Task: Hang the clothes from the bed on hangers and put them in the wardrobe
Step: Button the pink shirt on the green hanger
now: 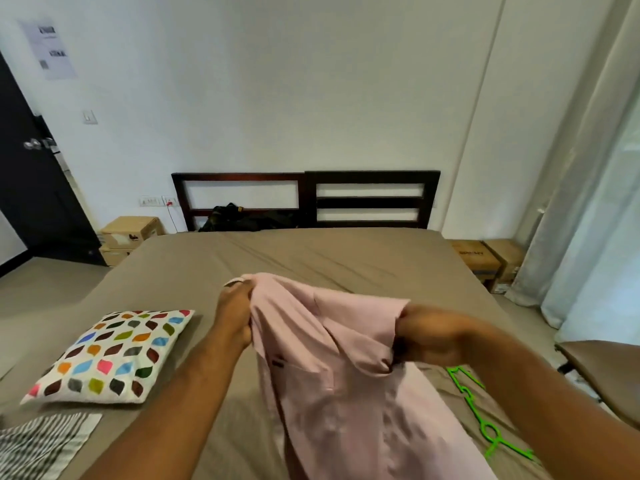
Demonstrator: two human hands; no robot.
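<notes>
- Head view, hidden or unclear: the fingertips of the right hand (429,336) are buried in a fold of cloth and the hand is motion-blurred. Which part of the garment it has cannot be told.
- Head view, cut off: the lower part of the pink shirt (346,393) runs out at the bottom edge of the frame.
- Green hanger (474,407): lies flat on the bed (311,254) below the right hand. It is partly covered by the right forearm and the shirt's edge.
- Striped cloth (45,445): well to the left of the left hand (235,317) and nearer the person, cropped by the frame corner.
- Dark bundle (242,220): beyond both hands, against the headboard (370,202). It looks like cloth, but its kind is hard to make out.
- Left hand: fingers curled tight round the shirt's upper left edge, gripping it above the bed.
- Right hand: fingers curled into the shirt's upper right side, holding it.
- Pink shirt: stretched between the two hands, its top raised off the bed and the rest hanging toward the person. A chest pocket shows below the left hand.
- Patterned cushion (110,355): on the bed, left of the left forearm, not touching it.
- Cardboard boxes (133,230): on the floor at the bed's far left corner. More boxes (485,258) stand at the far right.
- Dark door (31,202): far left.
- Curtain (571,202): far right.
</notes>
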